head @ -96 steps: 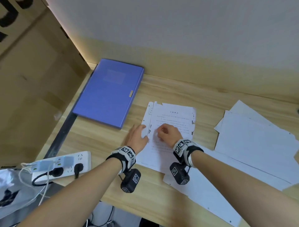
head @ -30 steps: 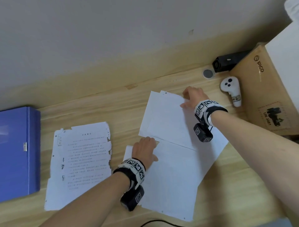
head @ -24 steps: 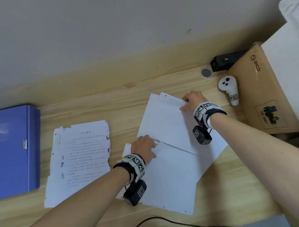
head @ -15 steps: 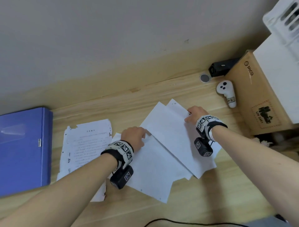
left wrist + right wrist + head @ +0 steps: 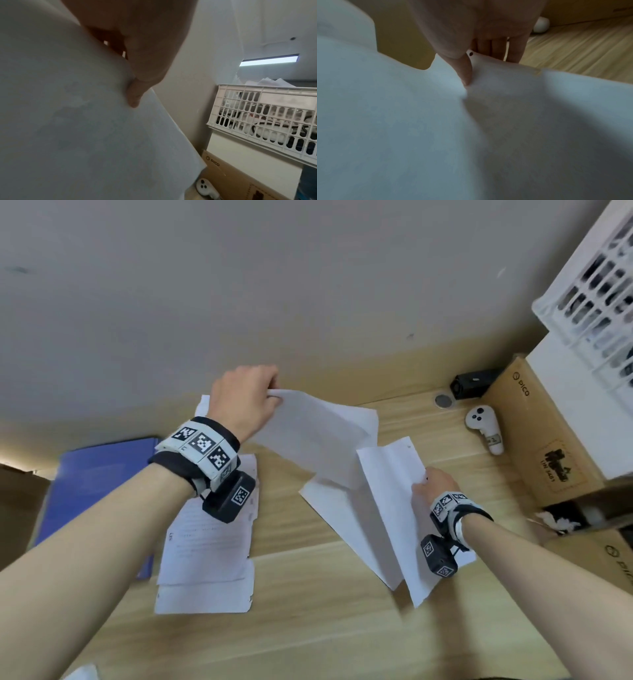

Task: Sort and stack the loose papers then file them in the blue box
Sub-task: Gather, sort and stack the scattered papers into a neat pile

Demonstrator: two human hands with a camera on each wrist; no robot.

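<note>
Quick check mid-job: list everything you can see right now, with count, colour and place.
Lifted sheet: one, white, held above the desk
Second sheet: one, white, partly raised at right
Sheet beneath: one, white, flat on desk
Printed stack: several, white, left-centre
Blue box: one, closed, far left
Controller: one, white, back right
Black device: one, by the wall
Cardboard boxes: two, brown, right
Basket: one, white, top right
Desk: one, light wood
Left hand: pinches lifted sheet
Right hand: pinches second sheet
</note>
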